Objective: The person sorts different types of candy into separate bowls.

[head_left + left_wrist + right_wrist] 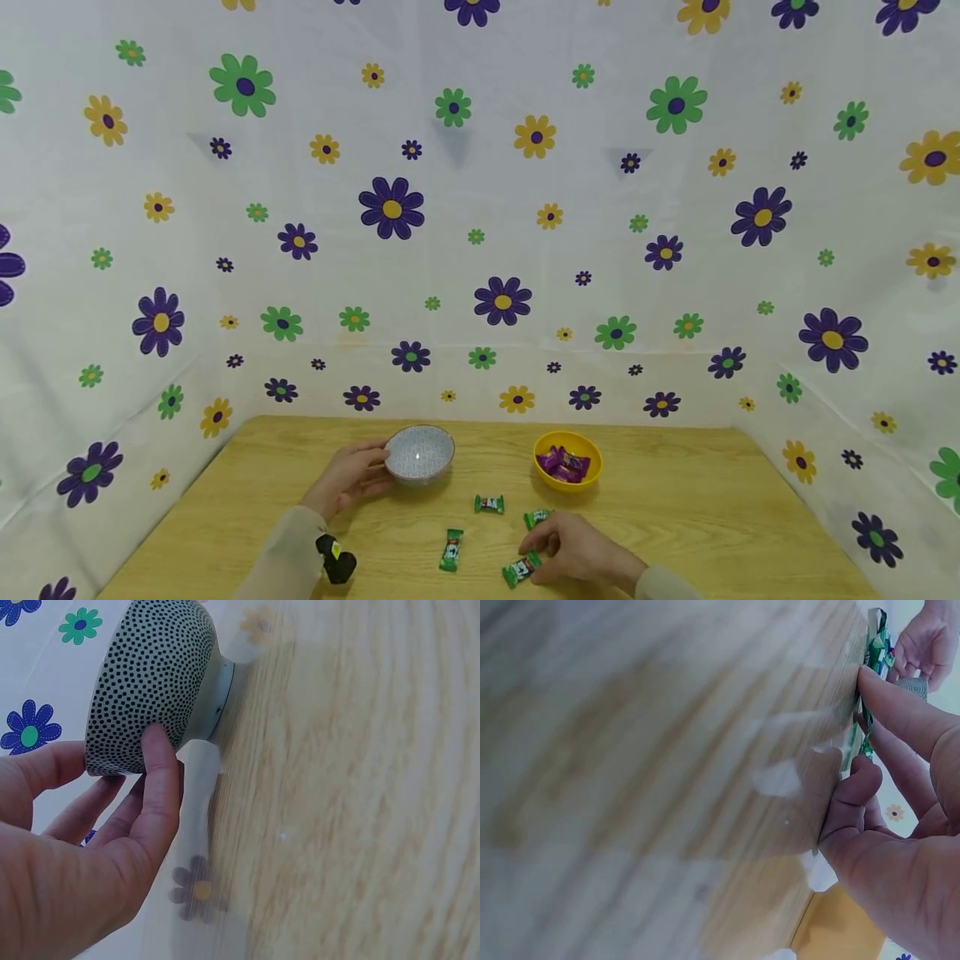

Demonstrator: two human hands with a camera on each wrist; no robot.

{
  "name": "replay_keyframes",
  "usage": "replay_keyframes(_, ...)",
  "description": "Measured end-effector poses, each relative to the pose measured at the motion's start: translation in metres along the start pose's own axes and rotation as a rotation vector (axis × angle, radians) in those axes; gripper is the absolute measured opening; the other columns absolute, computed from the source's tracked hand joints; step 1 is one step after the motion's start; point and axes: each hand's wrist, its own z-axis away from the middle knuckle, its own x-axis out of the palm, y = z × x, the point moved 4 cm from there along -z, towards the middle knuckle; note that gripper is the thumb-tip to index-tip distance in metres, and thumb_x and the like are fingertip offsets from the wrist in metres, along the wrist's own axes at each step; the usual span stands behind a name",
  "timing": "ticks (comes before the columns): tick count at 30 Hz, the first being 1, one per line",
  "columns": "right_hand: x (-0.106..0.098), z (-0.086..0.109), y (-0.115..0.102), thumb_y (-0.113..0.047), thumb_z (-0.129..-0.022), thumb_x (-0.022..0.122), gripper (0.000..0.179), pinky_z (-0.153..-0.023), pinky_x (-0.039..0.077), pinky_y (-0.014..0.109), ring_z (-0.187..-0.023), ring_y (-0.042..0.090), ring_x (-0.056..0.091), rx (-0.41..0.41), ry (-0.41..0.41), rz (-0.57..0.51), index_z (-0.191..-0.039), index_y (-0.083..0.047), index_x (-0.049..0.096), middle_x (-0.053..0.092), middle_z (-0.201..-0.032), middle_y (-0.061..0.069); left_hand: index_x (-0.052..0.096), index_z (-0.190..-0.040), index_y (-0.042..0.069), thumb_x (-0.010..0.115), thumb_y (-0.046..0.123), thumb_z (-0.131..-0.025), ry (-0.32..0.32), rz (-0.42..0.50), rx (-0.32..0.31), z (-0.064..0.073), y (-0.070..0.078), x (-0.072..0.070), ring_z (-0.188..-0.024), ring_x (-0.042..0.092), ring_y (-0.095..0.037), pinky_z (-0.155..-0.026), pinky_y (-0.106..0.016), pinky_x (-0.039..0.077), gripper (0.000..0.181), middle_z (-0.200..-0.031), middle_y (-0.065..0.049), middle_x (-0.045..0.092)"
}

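Note:
My left hand (360,479) holds the side of a grey-patterned bowl (420,454), which stands upright on the table. In the left wrist view the outside of the bowl (154,682) is dotted, with finger and thumb at its rim and side. At the front of the table my right hand (573,550) pinches a green-wrapped candy (521,569) between thumb and forefinger. Another green candy (537,518) lies just beyond those fingers, partly hidden by them. The right wrist view has green wrappers (877,652) at the fingertips.
Two more green candies lie between the hands, one farther back (489,504) and one nearer (451,550). A yellow bowl (567,439) with several purple-wrapped candies stands back right on the wooden table (675,500). Flower-print cloth (480,250) encloses the back and sides.

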Motion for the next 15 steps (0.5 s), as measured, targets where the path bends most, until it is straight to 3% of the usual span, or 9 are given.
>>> replay_keyframes(15,-0.0029,-0.0032,0.0015,-0.006,-0.076,0.082,0.013,-0.06,0.039,0.019,-0.072,0.012,0.049,-0.034,0.029,0.048,-0.087,-0.01,0.078,0.063,-0.081,-0.001,0.044,-0.144,-0.002,0.052,0.019,-0.101,0.0,-0.037,0.002,0.0046,0.0035,0.0,-0.104,0.065,-0.028,-0.088,-0.043,0.057,0.048,-0.137,-0.028,0.051)
